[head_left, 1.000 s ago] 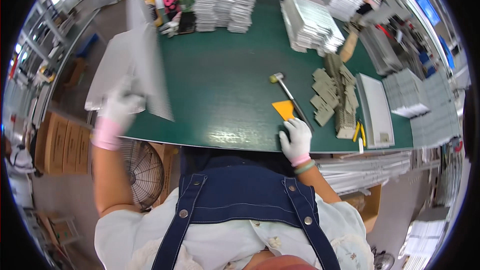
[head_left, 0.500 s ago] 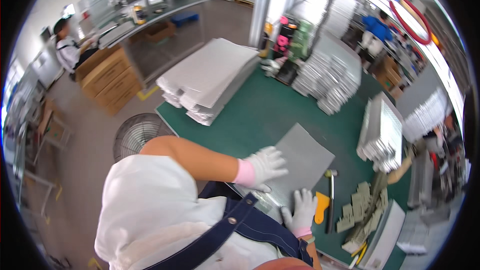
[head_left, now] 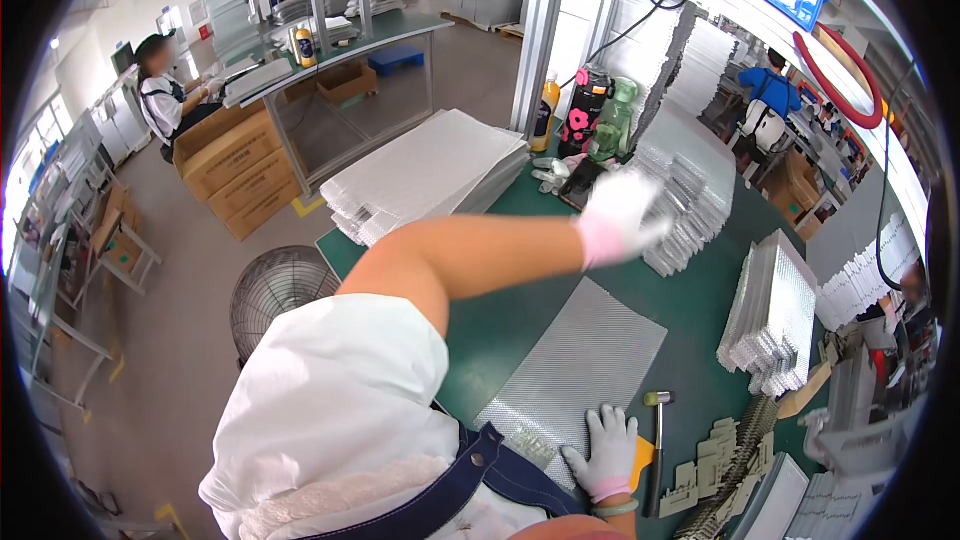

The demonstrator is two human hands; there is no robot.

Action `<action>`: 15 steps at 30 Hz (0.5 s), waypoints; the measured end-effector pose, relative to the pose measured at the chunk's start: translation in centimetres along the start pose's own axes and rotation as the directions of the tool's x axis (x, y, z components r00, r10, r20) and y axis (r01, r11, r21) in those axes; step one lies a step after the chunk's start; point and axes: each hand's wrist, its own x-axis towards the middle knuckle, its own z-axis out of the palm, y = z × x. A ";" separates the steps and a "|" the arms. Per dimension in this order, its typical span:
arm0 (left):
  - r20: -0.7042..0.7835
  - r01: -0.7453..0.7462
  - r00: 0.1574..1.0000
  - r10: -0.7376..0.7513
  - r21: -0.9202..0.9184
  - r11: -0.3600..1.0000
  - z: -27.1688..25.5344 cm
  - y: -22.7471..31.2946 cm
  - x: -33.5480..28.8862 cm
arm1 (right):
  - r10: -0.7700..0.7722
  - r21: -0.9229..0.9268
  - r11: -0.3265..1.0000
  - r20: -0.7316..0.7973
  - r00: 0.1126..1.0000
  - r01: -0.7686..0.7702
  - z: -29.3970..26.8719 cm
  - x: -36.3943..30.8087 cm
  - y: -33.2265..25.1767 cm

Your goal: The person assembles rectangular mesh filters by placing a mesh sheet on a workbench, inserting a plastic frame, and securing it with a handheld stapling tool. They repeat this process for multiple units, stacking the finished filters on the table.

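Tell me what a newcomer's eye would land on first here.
Probably the blurred, white-gloved left hand, stretched out so that it overlaps the far silvery stack in view. Next, the textured grey sheet on the green table, with the right hand at its near right edge. A bright yellow tool peeks out just right of that hand.

Holding the left forearm out across the front from a bent elbow, with the left hand, white-gloved, blurred too softly to read! Showing the right hand nearer the body, gloved alike, back upward, fingers spread and pointing forward, thumb out leftward.
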 end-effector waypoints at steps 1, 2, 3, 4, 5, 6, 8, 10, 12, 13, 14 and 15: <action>-0.109 0.029 0.994 -0.022 0.061 0.998 0.5 -1.7 3.8 | -0.007 0.006 1.000 -0.014 1.000 0.007 0.0 0.0 0.0; -0.070 0.168 0.985 -0.160 0.132 0.977 1.0 -2.5 7.3 | -0.003 0.006 1.000 -0.029 1.000 0.003 0.1 -0.1 0.1; -0.039 0.299 0.954 -0.297 0.206 0.932 1.5 -3.0 10.2 | 0.003 0.005 1.000 -0.042 0.999 -0.003 0.1 -0.2 0.1; -0.019 0.454 0.885 -0.464 0.250 0.855 2.0 -4.1 11.8 | -0.023 0.003 1.000 -0.064 0.998 0.024 -0.2 0.0 0.1; 0.021 0.584 0.790 -0.612 0.279 0.763 3.8 -4.6 13.1 | -0.030 0.008 1.000 -0.050 0.998 0.030 -0.4 0.2 0.0; 0.213 0.588 0.722 -0.658 0.312 0.746 4.0 -5.0 14.0 | -0.034 0.015 0.999 -0.032 0.999 0.034 -0.9 0.5 -0.1; 0.458 0.502 0.612 -0.645 0.405 0.764 4.6 -6.1 14.8 | -0.044 0.041 0.998 -0.028 0.999 0.045 -1.2 0.6 0.3; 0.480 0.468 0.583 -0.656 0.462 0.754 5.7 -6.0 14.5 | -0.020 0.075 0.997 -0.037 0.999 0.023 -1.1 0.5 0.5; 0.390 0.486 0.588 -0.709 0.530 0.695 5.8 -4.6 15.1 | 0.003 0.113 0.994 -0.046 0.999 0.002 -0.5 0.4 0.8; 0.336 0.461 0.611 -0.717 0.585 0.667 6.3 -4.1 15.3 | 0.019 0.118 0.993 -0.037 0.999 -0.014 -0.6 0.2 0.9; 0.208 0.401 0.731 -0.650 0.640 0.655 6.4 -3.9 15.2 | 0.016 0.124 0.992 -0.028 0.999 -0.012 -0.7 0.4 0.9; 0.082 0.349 0.830 -0.552 0.696 0.628 6.5 -3.7 15.0 | 0.012 0.130 0.991 -0.018 1.000 -0.009 -0.7 0.4 0.8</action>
